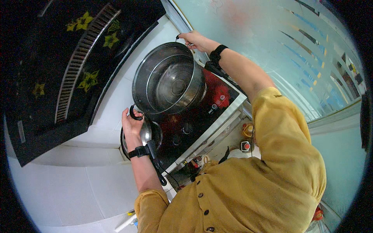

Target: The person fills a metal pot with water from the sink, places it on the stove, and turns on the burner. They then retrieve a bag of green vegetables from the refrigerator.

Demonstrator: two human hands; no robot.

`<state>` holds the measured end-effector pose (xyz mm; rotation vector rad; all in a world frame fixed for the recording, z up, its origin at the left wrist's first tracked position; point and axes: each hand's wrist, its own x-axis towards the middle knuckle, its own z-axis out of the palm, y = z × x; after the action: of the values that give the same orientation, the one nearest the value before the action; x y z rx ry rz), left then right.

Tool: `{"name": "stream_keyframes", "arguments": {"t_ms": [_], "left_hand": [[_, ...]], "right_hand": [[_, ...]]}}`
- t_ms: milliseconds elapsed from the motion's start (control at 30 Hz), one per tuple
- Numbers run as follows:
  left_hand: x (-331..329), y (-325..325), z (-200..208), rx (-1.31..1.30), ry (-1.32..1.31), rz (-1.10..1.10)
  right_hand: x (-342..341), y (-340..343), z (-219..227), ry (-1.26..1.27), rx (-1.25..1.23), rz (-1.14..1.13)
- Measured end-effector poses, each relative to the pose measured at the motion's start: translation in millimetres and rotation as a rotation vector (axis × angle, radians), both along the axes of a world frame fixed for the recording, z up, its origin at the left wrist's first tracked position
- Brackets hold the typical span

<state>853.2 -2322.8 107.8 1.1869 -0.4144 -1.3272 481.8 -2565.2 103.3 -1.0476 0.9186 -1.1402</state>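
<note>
The large pot (169, 79) at centre is shiny bare metal, smooth inside. Below it the stove top (202, 108) is glossy black glass; the wall tiles (77, 182) at lower left are smooth white.

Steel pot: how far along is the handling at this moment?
Done: both hands grip the steel pot by its handles, left hand, right hand. In hand: it is held tilted over the stove, apparently empty. Left: it is not yet set flat.

stove (202, 112) top mostly hidden under steel pot (169, 79), floor clutter too small to tell
</note>
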Motion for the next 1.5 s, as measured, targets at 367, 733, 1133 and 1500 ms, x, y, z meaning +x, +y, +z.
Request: {"name": "stream_keyframes", "arguments": {"t_ms": [367,733,1133,1500], "left_hand": [[17,-38,-22,0.036,-0.011,-0.028],[-6,-39,-22,0.016,0.067,0.019],[-17,-30,-32,-0.067,0.093,0.023],[-44,-18,-23,-0.115,0.156,0.144]], "right_hand": [[11,-36,-29,0.021,0.025,0.029],[12,-60,-50,0.086,-0.016,0.011],[12,-71,-51,0.139,-0.198,0.051],[17,-68,-41,0.260,-0.080,-0.043]]}}
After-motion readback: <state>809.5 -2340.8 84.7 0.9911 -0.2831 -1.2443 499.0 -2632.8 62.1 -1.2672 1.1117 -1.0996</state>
